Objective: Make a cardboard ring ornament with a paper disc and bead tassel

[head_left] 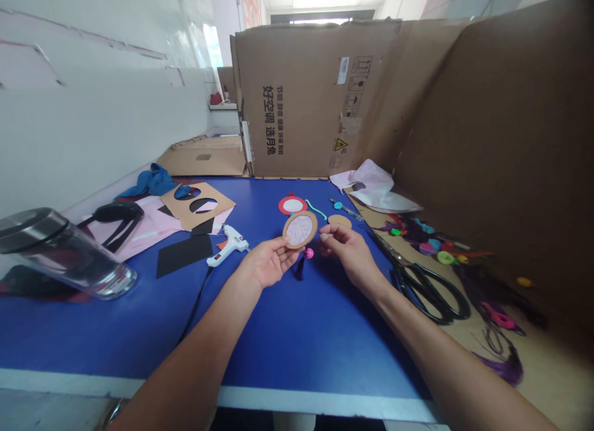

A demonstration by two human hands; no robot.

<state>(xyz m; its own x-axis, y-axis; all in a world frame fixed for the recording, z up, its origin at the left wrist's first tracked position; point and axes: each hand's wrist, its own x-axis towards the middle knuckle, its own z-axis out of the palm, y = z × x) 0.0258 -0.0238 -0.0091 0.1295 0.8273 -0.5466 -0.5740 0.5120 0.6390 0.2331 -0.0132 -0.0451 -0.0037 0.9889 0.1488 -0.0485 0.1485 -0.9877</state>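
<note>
My left hand [271,261] holds a round cardboard disc [301,229] by its lower left edge; a pale patterned centre sits inside its brown rim. Just below it shows a pink bead with a dark tassel [309,253]; whether it is fastened to the disc I cannot tell. To the right of the disc and apart from it, my right hand [347,250] has its fingers curled and pressed together, and anything in them is too small to make out. Behind the hands lie a red ring with a white centre [292,205], a green cord [316,209] and a plain cardboard circle [340,221].
A white glue gun [229,245] and a black sheet [184,255] lie left, near a glass bottle [88,258] and cut cardboard [198,205]. Large scissors [427,282], tassels and buttons occupy the right side. A cardboard box wall [306,97] stands behind.
</note>
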